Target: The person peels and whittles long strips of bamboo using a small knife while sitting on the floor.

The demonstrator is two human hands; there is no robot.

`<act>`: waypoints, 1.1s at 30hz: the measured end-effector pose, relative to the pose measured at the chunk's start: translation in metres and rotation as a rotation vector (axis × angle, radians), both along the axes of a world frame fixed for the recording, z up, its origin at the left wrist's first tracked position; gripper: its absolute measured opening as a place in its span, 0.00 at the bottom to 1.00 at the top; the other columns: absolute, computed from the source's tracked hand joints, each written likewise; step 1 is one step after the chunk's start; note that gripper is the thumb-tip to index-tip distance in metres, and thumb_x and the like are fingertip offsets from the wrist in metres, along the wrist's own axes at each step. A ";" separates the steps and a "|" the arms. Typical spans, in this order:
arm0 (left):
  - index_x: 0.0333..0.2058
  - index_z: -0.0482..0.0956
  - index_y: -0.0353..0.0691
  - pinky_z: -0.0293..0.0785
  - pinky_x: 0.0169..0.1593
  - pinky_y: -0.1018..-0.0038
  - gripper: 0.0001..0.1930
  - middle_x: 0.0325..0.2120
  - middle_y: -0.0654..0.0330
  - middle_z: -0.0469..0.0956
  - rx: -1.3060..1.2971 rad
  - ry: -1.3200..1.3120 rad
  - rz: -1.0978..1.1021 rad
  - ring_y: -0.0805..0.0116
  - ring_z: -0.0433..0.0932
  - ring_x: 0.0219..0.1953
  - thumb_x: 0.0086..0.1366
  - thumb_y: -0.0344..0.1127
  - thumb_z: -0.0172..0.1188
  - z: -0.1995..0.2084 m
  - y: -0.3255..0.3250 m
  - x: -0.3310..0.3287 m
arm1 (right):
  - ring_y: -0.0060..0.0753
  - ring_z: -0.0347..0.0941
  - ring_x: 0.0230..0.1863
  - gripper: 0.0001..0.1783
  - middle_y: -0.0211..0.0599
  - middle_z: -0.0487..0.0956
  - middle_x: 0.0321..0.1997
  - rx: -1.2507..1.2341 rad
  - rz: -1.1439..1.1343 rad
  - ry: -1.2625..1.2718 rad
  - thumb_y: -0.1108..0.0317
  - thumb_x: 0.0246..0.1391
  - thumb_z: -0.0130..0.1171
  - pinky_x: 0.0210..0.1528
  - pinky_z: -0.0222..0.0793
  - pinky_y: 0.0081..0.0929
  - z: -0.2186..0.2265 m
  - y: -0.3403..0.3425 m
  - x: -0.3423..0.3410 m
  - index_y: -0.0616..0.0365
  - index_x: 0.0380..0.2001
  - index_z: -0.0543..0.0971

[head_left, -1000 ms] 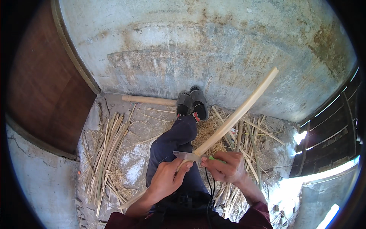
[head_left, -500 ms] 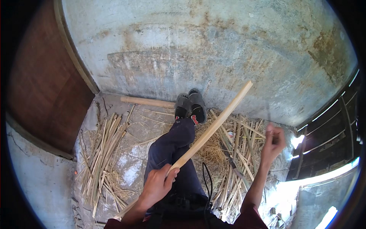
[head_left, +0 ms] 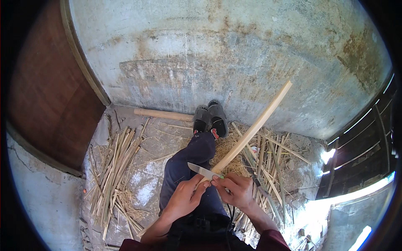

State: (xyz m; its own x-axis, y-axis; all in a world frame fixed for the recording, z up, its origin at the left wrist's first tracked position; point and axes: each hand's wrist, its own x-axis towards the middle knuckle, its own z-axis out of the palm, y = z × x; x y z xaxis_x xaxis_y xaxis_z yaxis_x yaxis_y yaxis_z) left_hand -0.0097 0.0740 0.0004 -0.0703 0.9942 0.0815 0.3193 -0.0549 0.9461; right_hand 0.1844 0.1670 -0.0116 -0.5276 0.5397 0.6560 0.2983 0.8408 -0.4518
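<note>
A long, pale strip of split bamboo (head_left: 256, 126) slants across my lap, its far end raised up to the right toward the wall. My left hand (head_left: 183, 200) is closed around its near part, above my thigh. In my right hand (head_left: 237, 192) is a knife (head_left: 202, 170), its handle mostly hidden by the fingers. The blade lies across the strip with its tip pointing left. Both hands are close together, thumbs near the blade. My legs (head_left: 184, 167) in dark trousers stretch out beneath them.
Bundles of thin bamboo strips lie on the floor at left (head_left: 115, 175) and right (head_left: 268, 167). Curly shavings (head_left: 228, 146) are heaped beside my legs. A bamboo pole (head_left: 163, 114) lies along the stained wall (head_left: 234, 62). Brown panel (head_left: 54, 88) at left; dark slatted panel (head_left: 360, 142) at right.
My right hand has come in from the far right to beside my left hand, bringing the knife blade onto the strip. The strip's far end has shifted up and right.
</note>
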 end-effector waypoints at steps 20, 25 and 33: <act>0.47 0.76 0.34 0.74 0.30 0.53 0.07 0.25 0.42 0.80 0.079 0.099 -0.039 0.37 0.82 0.29 0.79 0.32 0.58 0.014 0.002 0.013 | 0.25 0.70 0.15 0.13 0.26 0.77 0.23 0.149 -0.143 0.069 0.71 0.48 0.81 0.16 0.61 0.28 -0.002 0.000 0.018 0.46 0.37 0.89; 0.47 0.76 0.33 0.74 0.30 0.53 0.07 0.26 0.41 0.80 0.042 0.087 -0.020 0.37 0.83 0.29 0.79 0.32 0.59 0.016 -0.002 0.011 | 0.26 0.71 0.15 0.11 0.25 0.76 0.22 0.015 -0.020 0.084 0.71 0.47 0.82 0.16 0.61 0.27 -0.002 0.005 0.019 0.47 0.34 0.89; 0.46 0.76 0.33 0.74 0.31 0.53 0.07 0.26 0.42 0.81 0.028 0.168 -0.026 0.37 0.83 0.29 0.79 0.31 0.59 -0.003 -0.018 0.001 | 0.19 0.62 0.18 0.12 0.23 0.74 0.21 0.115 -0.709 0.172 0.63 0.66 0.68 0.21 0.52 0.26 -0.020 0.087 0.105 0.53 0.27 0.82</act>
